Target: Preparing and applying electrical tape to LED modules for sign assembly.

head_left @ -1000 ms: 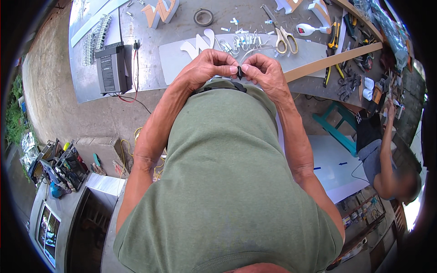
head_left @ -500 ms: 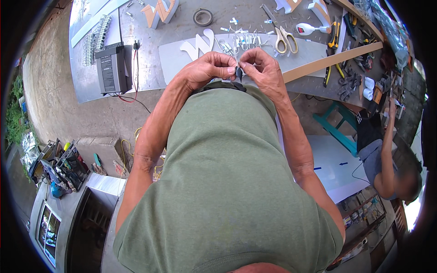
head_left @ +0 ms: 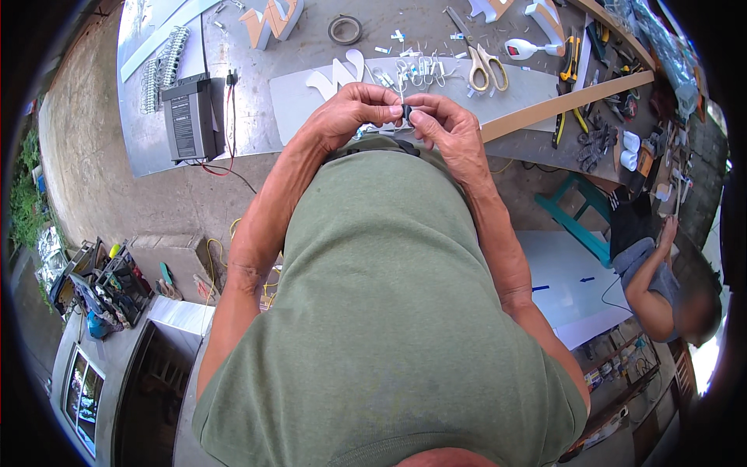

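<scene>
Between the two sets of fingertips, just above the chest of the green shirt (head_left: 389,311), sits a small dark piece with a pale end (head_left: 405,114), too small to tell what it is. The left hand (head_left: 352,113) pinches it from nine o'clock, thumb and forefinger closed on it; the right hand (head_left: 445,128) closes on it from three o'clock, so both hands meet at the piece and neither is farther off (its long axis seems to run up and down, though I cannot be sure). At twelve o'clock, just beyond the knuckles, lies a scatter of small white clips and wire loops (head_left: 416,71) on the grey metal worktable (head_left: 311,148). At one o'clock rest scissors with pale yellow handles (head_left: 484,62); at ten o'clock, well apart, stands a dark grey box-shaped power unit (head_left: 189,117).
</scene>
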{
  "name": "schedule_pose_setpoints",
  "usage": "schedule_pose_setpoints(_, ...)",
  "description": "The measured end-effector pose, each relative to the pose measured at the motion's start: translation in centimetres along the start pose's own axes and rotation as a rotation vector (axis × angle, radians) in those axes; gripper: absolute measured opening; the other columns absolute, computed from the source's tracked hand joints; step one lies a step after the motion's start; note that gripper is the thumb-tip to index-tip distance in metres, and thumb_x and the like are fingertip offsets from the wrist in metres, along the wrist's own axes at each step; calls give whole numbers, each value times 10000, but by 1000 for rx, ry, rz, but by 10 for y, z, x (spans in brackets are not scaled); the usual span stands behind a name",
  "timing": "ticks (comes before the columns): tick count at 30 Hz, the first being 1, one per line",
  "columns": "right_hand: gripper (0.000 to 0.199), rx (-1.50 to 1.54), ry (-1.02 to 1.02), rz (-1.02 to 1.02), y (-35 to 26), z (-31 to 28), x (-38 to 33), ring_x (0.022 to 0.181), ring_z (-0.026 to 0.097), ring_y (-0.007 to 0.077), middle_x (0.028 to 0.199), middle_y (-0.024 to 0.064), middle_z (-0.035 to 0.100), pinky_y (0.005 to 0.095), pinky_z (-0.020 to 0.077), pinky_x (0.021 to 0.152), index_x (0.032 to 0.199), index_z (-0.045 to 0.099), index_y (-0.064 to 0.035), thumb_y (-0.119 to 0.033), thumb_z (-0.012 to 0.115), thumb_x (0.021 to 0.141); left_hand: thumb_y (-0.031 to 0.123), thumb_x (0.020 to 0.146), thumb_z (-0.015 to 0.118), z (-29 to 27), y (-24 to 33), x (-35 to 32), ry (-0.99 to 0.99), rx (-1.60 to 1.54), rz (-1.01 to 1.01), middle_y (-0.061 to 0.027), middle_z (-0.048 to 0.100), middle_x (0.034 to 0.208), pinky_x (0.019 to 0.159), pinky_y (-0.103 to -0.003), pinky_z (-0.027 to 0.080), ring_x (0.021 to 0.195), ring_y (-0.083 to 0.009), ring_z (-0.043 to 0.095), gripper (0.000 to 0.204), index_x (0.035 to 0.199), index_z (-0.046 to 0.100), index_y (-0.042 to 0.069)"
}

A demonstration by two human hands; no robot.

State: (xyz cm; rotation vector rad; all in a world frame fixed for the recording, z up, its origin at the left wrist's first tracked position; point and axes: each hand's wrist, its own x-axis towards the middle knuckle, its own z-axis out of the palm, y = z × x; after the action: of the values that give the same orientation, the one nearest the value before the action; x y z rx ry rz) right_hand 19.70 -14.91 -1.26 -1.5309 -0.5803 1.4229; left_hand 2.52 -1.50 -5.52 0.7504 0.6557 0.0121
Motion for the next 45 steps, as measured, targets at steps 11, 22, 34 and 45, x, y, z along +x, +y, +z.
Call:
schedule_pose_setpoints(11, 226, -43, 0, -5, 9, -6, 4, 782, 599, 76, 865, 11, 683, 245, 485, 716, 981, 711, -25, -203, 795, 868, 97, 820, 785, 5, 4, -3, 68, 130, 12, -63, 742, 838, 846, -310, 498, 826, -139, 657, 135, 933, 772, 24)
schedule_pose_setpoints(22, 230, 35, -18, 153, 7, -7, 1, 676, 578, 65, 780, -9, 645, 204, 449, 600, 986, 686, -27, -177, 800, 855, 81, 760, 784, 7, 4, -5, 98, 183, -3, -68, 744, 813, 847, -325, 482, 793, -148, 648, 157, 902, 780, 17)
schedule_pose_setpoints(34, 205, 95, -84, 188, 10, -9, -3, 613, 531, 34, 783, 6, 667, 193, 397, 520, 937, 707, -31, -201, 796, 863, 63, 752, 770, 15, 8, -8, 100, 194, 22, -82, 731, 790, 792, -325, 499, 758, -156, 644, 152, 890, 776, -2)
schedule_pose_setpoints(45, 157, -159, 101, 42, -6, 8, -14, 623, 593, 58, 749, 19, 696, 227, 470, 558, 924, 728, 8, -140, 755, 879, 72, 746, 754, 16, 3, -6, 141, 179, 29, -81, 730, 790, 804, -325, 501, 758, -158, 646, 172, 897, 774, -8)
